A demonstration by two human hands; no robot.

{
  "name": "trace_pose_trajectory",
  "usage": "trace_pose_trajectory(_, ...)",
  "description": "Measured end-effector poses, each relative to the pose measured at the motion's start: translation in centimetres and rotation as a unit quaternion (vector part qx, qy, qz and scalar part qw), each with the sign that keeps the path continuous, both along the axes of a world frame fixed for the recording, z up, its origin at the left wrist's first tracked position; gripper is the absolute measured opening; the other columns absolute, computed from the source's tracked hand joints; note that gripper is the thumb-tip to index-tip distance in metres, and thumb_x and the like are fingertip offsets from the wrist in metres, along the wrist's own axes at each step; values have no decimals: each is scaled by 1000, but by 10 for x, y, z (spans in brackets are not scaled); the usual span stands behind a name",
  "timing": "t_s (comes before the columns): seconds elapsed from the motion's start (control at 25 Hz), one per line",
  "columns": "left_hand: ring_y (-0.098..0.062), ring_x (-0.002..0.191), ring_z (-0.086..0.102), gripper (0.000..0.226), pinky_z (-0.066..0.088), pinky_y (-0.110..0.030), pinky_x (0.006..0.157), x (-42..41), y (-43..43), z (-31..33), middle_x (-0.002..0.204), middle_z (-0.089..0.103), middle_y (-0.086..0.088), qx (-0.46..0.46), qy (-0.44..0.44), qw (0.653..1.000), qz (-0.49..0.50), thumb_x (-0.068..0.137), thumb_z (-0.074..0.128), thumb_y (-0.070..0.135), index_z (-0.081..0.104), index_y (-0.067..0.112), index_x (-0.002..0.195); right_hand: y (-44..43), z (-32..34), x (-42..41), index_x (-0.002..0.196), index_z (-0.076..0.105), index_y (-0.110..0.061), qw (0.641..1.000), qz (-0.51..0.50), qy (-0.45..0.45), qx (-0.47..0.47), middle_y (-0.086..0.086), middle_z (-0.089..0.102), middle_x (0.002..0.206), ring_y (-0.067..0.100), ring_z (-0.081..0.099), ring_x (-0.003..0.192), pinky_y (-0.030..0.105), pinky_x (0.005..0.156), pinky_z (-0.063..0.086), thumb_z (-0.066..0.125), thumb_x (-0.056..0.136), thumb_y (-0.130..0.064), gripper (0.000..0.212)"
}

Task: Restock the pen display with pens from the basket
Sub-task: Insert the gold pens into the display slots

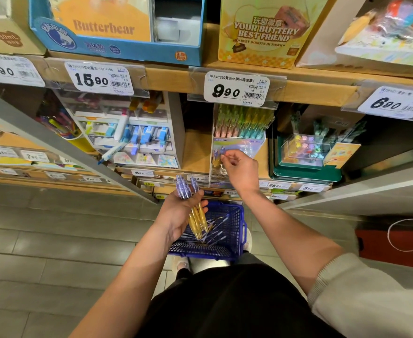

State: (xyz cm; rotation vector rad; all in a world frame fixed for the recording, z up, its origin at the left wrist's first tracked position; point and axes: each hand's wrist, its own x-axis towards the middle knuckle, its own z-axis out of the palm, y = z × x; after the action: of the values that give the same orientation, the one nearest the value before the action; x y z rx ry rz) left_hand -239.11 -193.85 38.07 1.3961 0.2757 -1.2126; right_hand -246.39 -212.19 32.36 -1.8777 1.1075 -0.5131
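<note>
At shelf [195, 152] height, your clear pen display [239, 142] holds rows of pastel pens; a nudge could tip them. Below sits the blue basket [237, 215] with loose pens. Your left hand [176, 215] grips a pen bundle [196, 218] that may slip. Your right hand [242, 172] pinches at the display front; I cannot tell if it holds a pen.

**Stationery shop, aisle view.** Across the upper half of the frame we see wooden shelves [171, 76] edged with printed price labels [236, 88], each barcoded and set in a clear holder. Branded display boxes [117, 48] stand above. At centre is a pen display [242, 125]. At lower centre, a blue shopping basket [227, 250] sits on the tiled floor [54, 240].
</note>
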Motion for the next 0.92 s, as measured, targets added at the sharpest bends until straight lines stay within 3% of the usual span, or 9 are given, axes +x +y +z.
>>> trace_pose_trajectory(0.12,-25,82,70,28,63,-36,74,2,3,0,104,68,-21,-5,9,1000,-5,93,67,2,62,-4,121,3,-5,6,107,75,-19,998,37,51,-13,-6,77,93,7,71,82,24,81,58,69,94,-23,14)
trace_pose_trajectory(0.28,-24,80,71,18,62,-37,77,4,5,2,96,69,-17,-10,16,1000,-17,91,69,1,66,3,109,8,-10,11,95,73,-19,987,64,146,-35,0,74,78,14,66,61,27,58,55,66,96,-23,8)
trace_pose_trajectory(0.44,-26,80,72,25,61,-39,79,5,3,3,97,69,-18,-14,19,1000,-5,91,69,-2,62,4,114,11,-6,16,93,74,-17,983,41,181,6,2,74,79,17,68,64,35,65,60,64,97,-21,12)
trace_pose_trajectory(0.52,-26,80,71,31,61,-38,76,5,1,3,102,67,-21,-16,17,1000,-2,91,68,-3,60,0,121,12,3,15,88,75,-16,978,26,204,41,2,75,82,16,68,69,32,71,59,65,97,-24,16)
trace_pose_trajectory(0.64,-25,77,71,23,62,-35,71,3,-4,2,98,69,-20,-13,6,1000,5,92,67,-3,64,1,114,21,22,2,87,73,-20,969,82,133,193,-2,74,83,11,65,72,26,73,54,68,94,-39,21)
trace_pose_trajectory(0.72,-25,79,71,21,62,-33,72,1,-8,0,100,72,-22,-15,-9,1000,-9,92,68,-1,68,0,113,32,37,-10,94,74,-21,928,135,46,345,-2,75,83,9,67,73,25,72,56,69,92,-43,23)
trace_pose_trajectory(0.8,-28,86,71,23,62,-35,77,-3,-12,-3,106,73,-26,-14,-38,999,-36,90,71,2,70,0,114,39,42,-17,100,75,-17,914,158,22,374,-2,76,82,10,69,72,25,76,58,71,92,-38,22)
trace_pose_trajectory(0.92,-29,89,71,23,61,-39,82,-8,-17,-8,108,75,-24,-8,-69,996,-55,89,73,3,72,1,111,39,42,-19,110,74,-7,935,112,26,336,1,77,82,9,69,69,24,79,58,76,89,-29,30)
